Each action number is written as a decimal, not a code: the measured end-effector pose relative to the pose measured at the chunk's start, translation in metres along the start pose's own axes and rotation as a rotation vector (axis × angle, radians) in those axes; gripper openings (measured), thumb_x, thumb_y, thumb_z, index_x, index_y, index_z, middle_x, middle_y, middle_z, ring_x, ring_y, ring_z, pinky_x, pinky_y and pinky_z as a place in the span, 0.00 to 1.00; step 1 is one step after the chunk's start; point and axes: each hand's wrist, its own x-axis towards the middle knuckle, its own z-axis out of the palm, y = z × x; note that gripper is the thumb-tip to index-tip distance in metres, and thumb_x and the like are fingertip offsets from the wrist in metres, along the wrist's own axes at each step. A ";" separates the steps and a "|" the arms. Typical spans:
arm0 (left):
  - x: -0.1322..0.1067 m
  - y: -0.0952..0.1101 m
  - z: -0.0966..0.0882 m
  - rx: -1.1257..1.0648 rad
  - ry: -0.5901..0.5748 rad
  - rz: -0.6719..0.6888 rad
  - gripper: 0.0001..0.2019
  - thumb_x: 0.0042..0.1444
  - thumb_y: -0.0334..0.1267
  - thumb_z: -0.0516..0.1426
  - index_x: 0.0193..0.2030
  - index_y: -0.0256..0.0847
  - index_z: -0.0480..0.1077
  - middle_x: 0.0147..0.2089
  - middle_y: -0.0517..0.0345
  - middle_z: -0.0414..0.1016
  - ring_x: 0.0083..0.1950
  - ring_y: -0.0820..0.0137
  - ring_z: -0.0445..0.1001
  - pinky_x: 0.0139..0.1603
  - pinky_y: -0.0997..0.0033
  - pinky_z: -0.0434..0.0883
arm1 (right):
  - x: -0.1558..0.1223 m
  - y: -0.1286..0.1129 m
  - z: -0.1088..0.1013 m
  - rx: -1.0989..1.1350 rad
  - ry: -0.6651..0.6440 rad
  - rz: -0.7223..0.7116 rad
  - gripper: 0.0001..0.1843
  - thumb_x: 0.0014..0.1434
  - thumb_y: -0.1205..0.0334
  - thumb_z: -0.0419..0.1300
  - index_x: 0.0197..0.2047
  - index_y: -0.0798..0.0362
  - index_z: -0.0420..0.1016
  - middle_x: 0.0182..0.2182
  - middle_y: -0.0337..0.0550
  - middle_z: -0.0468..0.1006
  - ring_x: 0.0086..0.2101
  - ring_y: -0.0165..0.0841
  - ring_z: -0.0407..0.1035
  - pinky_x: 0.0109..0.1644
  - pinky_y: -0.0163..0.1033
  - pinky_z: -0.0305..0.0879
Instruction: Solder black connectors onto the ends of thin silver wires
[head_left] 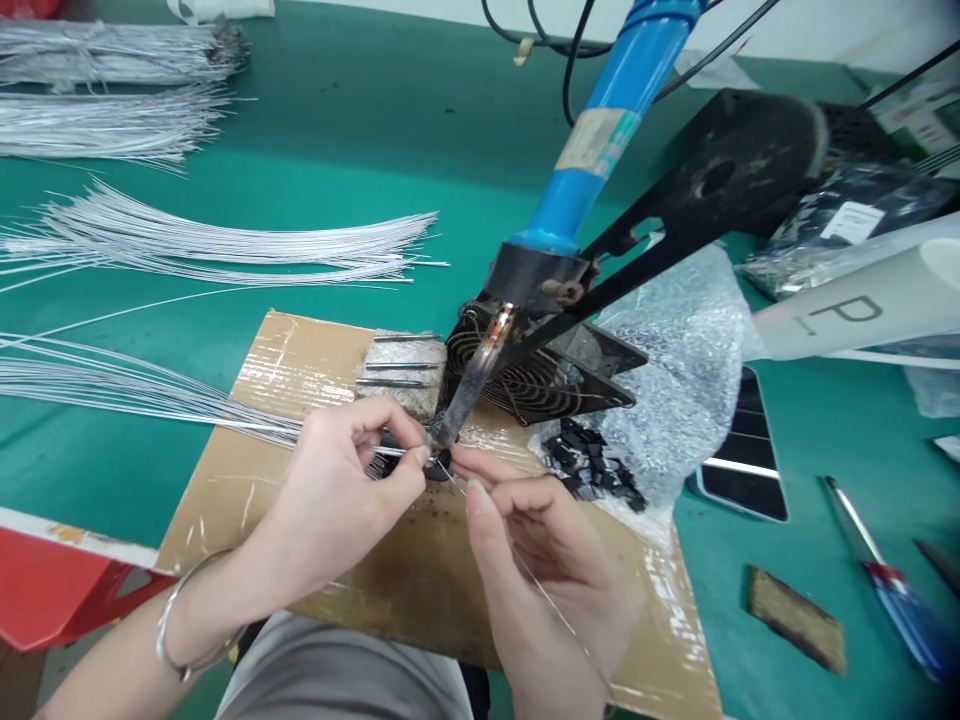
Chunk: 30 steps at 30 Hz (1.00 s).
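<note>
My left hand (345, 485) pinches a bundle of thin white wires (142, 395) and a small black part at the tip of a fixed soldering iron (480, 365). The iron has a blue handle (600, 140) and slopes down from the upper right. My right hand (540, 545) is closed on a thin strand of solder wire (555, 615), feeding its end toward the iron's tip. Both hands work over a tape-covered cardboard sheet (300, 370).
A small black fan (540, 380) sits behind the iron's tip. Small black parts (592, 470) lie on bubble wrap (675, 360). More white wire bundles (225, 245) lie at the left. A phone (742, 460), a screwdriver (892, 585) and a brown block (795, 618) rest at the right.
</note>
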 end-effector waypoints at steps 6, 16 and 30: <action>-0.001 0.000 0.000 0.017 0.018 0.000 0.06 0.50 0.40 0.58 0.28 0.41 0.73 0.37 0.49 0.81 0.40 0.59 0.78 0.36 0.65 0.68 | 0.000 0.002 0.002 -0.010 0.003 -0.002 0.10 0.65 0.66 0.67 0.32 0.49 0.74 0.47 0.41 0.88 0.47 0.31 0.83 0.52 0.31 0.78; 0.000 0.001 -0.001 0.012 0.027 0.011 0.06 0.49 0.41 0.58 0.27 0.41 0.72 0.35 0.50 0.80 0.37 0.60 0.77 0.33 0.66 0.66 | 0.000 0.003 0.004 -0.093 0.025 -0.056 0.10 0.65 0.65 0.66 0.32 0.48 0.73 0.46 0.39 0.89 0.45 0.32 0.84 0.50 0.34 0.78; -0.003 -0.002 0.000 0.031 0.019 0.037 0.06 0.51 0.39 0.58 0.27 0.41 0.72 0.35 0.51 0.81 0.39 0.59 0.79 0.35 0.64 0.68 | -0.002 0.003 0.006 -0.112 0.056 -0.092 0.10 0.65 0.66 0.67 0.32 0.48 0.74 0.45 0.41 0.89 0.43 0.33 0.84 0.48 0.34 0.78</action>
